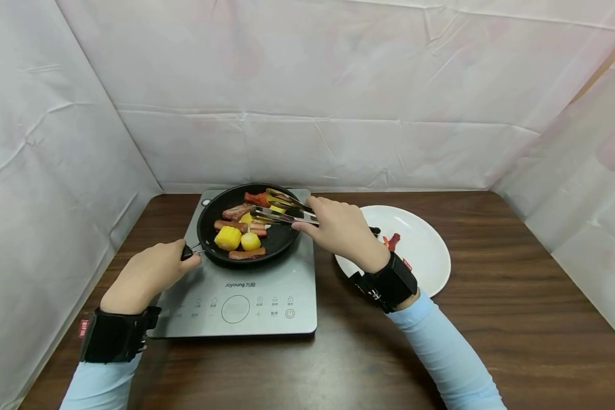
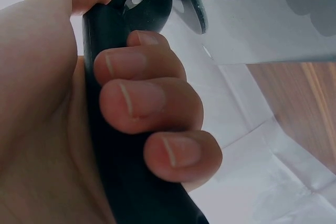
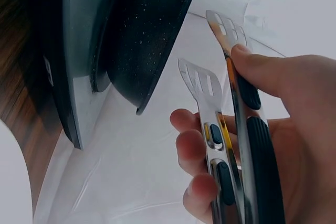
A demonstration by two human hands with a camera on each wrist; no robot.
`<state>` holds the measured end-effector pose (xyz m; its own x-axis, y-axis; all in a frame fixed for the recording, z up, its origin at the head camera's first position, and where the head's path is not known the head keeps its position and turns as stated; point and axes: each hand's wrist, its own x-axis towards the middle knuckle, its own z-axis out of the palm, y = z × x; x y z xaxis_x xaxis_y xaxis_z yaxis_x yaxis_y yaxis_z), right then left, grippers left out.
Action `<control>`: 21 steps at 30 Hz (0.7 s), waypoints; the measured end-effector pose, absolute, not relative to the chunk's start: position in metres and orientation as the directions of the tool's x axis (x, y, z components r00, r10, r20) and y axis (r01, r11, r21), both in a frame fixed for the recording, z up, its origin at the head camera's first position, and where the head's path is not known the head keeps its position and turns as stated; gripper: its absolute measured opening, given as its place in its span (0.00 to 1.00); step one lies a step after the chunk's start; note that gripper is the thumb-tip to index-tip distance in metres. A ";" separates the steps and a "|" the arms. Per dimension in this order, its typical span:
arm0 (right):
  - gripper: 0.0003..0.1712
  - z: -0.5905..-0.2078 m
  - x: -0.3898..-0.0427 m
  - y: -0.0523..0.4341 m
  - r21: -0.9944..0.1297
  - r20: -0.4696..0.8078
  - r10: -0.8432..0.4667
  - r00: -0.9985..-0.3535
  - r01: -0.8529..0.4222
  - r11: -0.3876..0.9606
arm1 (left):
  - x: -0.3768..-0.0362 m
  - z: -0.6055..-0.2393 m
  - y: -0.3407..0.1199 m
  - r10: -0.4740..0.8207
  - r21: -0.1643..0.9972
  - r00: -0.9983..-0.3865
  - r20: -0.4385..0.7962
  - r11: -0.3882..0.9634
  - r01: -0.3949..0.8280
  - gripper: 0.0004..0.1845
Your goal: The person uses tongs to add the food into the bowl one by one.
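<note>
My left hand point(image 1: 151, 274) grips the black handle point(image 2: 142, 192) of a frying pan point(image 1: 279, 242), with the fingers curled round it. The pan is over the left part of the work area. In it lie yellow corn pieces point(image 1: 228, 238), a round yellow piece point(image 1: 250, 241), sausages point(image 1: 247, 253), a brown slab of meat point(image 1: 237, 213) and a red drumstick-shaped piece point(image 1: 257, 199). My right hand point(image 1: 345, 230) holds metal tongs point(image 3: 266, 166) with dark grips. Their slotted tips stand apart above the pan's right side, and the right wrist view shows nothing between them.
Beneath the pan is a grey induction cooker point(image 1: 297, 285) with touch controls at its front. A white plate point(image 1: 430, 256) sits to the right under my right wrist, bearing small red pieces point(image 1: 393, 241). White sheeting point(image 1: 312, 148) encloses the wooden table point(image 1: 502, 273) at back and sides.
</note>
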<state>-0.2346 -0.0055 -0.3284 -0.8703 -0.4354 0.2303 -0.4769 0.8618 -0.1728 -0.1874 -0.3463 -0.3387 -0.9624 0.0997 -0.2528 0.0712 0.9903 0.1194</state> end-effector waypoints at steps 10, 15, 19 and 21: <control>0.31 -0.330 -0.227 0.011 -0.169 0.210 -0.434 -0.876 -0.470 0.867 | -0.187 -0.340 -0.347 0.107 0.107 -0.964 -0.244 0.991 0.083 0.39; 0.30 -0.332 -0.226 0.023 -0.184 0.181 -0.412 -0.893 -0.442 0.878 | -0.188 -0.340 -0.347 0.101 0.113 -0.962 -0.255 0.991 0.074 0.40; 0.29 -0.333 -0.223 0.034 -0.211 0.160 -0.397 -0.904 -0.424 0.881 | -0.187 -0.341 -0.348 0.104 0.115 -0.962 -0.252 0.990 0.077 0.40; 0.28 -0.333 -0.222 0.040 -0.214 0.152 -0.391 -0.908 -0.417 0.884 | -0.187 -0.341 -0.348 0.107 0.115 -0.963 -0.248 0.990 0.080 0.39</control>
